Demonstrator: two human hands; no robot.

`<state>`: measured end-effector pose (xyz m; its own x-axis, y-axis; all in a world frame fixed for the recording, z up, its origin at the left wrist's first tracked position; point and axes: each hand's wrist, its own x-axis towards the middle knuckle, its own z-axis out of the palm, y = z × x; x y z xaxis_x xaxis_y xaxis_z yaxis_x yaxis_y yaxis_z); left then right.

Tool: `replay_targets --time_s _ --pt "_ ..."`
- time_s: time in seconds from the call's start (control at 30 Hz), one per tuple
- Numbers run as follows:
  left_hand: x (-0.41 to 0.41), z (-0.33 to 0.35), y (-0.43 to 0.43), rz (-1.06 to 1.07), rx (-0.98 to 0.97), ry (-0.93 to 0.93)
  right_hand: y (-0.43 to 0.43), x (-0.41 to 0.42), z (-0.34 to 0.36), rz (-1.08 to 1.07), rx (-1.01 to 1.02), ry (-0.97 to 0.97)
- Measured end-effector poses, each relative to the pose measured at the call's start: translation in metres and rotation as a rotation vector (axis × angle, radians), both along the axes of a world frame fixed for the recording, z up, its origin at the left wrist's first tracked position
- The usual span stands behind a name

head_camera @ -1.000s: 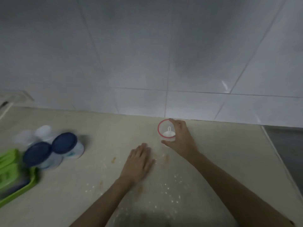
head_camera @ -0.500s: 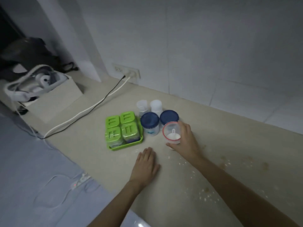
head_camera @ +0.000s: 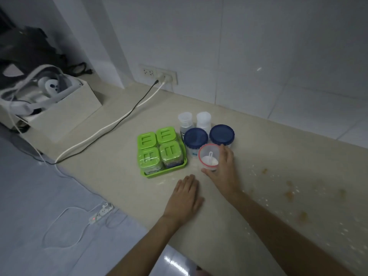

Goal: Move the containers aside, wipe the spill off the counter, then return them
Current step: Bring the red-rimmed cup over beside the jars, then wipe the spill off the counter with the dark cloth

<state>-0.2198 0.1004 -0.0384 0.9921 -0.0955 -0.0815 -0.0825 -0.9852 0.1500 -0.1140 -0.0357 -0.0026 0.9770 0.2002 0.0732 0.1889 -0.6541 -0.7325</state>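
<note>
Hands: the left hand (head_camera: 186, 196) lies flat on the table (head_camera: 111, 156), palm down, fingers straight and close together. The right hand (head_camera: 224, 172) curls round the side of the red-rimmed cup (head_camera: 209, 159), thumb on its near side.
Cup: clear and upright, with white powder and a small white scoop (head_camera: 210, 156) inside. Whether it rests on the table or is slightly lifted cannot be told.
Containers: two blue-lidded jars (head_camera: 195, 138) stand side by side just behind the cup, and two small clear bottles (head_camera: 185, 121) stand behind them. A green tray (head_camera: 165, 172) with four green-lidded boxes (head_camera: 147, 140) sits just to their left.
Spill: orange blots and white crumbs (head_camera: 288, 194) are scattered over the table to the right of the hands.
Left end: two cables (head_camera: 119, 120) run from the wall socket (head_camera: 166, 76). An open box (head_camera: 65, 114) holds a white headset.
</note>
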Motion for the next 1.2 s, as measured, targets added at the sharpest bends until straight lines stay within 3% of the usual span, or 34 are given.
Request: replay_targets --time_s 0.23,0.4,0.63,0.73,0.9,1.2 --pt "-0.002 -0.005 -0.031 -0.18 -0.062 -0.089 -0.077 -0.017 0.008 0.143 -0.24 -0.08" --pt "0.014 -0.009 -0.089 -0.446 -0.157 -0.134 -0.179 -0.084 -0.011 0.028 -0.35 -0.138" --pt "-0.008 -0.011 -0.244 -0.724 -0.3 -0.115 -0.343 -0.201 -0.03 -0.407 -0.418 0.078" --pt "-0.027 -0.015 -0.302 -0.822 -0.361 -0.102 -0.399 -0.239 -0.031 -0.482 -0.509 0.086" --pt "-0.047 -0.018 -0.395 -1.001 -0.32 -0.087 -0.488 -0.273 -0.031 -0.704 -0.583 0.15" --pt "-0.054 -0.024 -0.47 -1.061 -0.243 -0.064 -0.564 -0.284 -0.049 -0.599 -0.598 0.354"
